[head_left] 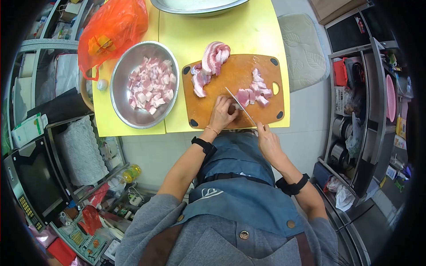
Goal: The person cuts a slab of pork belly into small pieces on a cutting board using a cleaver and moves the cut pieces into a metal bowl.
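Note:
My right hand (270, 141) is wrapped round the handle of a knife (240, 105), its blade slanting up and left across the cutting board (208, 108). Beside the blade, the curled fingers of my left hand (223, 113) press on a piece of pork that they mostly hide. Just right of the blade lie cut pork pieces (252, 96), with more chunks (258, 79) above them. A long strip of pork belly (214, 56) rests folded at the board's upper left. Left of the board, a steel bowl (116, 95) holds many pork cubes (151, 84).
The board lies near the front edge of a yellow table (177, 33). A red plastic bag (120, 31) sits at the upper left, a large metal basin (199, 8) at the back. A cushioned stool (304, 51) stands right; loaded shelves (361, 111) flank both sides.

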`<action>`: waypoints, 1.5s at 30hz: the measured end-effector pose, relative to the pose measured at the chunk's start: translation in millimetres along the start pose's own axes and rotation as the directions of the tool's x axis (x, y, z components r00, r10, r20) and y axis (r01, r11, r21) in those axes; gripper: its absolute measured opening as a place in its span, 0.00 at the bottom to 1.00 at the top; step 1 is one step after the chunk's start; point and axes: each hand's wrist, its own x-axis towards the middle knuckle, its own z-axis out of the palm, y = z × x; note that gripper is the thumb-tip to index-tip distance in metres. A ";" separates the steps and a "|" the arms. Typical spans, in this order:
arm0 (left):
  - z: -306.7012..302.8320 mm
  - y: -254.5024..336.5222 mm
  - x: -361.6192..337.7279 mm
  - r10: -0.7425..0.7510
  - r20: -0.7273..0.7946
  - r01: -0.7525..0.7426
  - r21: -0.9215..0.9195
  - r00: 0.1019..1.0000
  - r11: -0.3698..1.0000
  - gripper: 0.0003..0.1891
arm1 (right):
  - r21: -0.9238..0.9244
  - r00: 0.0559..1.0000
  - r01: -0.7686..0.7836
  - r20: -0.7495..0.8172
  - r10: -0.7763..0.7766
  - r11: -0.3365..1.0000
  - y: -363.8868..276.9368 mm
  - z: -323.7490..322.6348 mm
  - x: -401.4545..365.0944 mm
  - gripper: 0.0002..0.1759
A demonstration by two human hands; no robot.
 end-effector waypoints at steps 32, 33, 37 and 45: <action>-19.1 -4.7 1.9 -0.469 0.230 0.522 -0.354 0.853 0.776 0.13 | 0.059 0.994 -0.030 -0.101 0.035 0.998 6.5 25.0 12.5 0.16; -43.1 1.3 9.8 -0.534 0.064 0.523 -0.333 0.843 0.785 0.07 | 0.075 0.993 -0.046 -0.103 0.053 0.996 5.2 20.2 8.4 0.15; -138.4 -37.4 9.1 -0.478 -0.405 0.385 -0.294 0.779 0.875 0.05 | 0.324 0.985 -0.127 -0.069 0.157 0.937 -6.8 -9.6 4.3 0.12; -170.3 -27.6 16.8 -0.184 -0.210 0.262 0.448 0.960 0.855 0.15 | 0.423 0.931 -0.202 -0.199 0.307 0.884 -6.9 -40.7 -3.2 0.14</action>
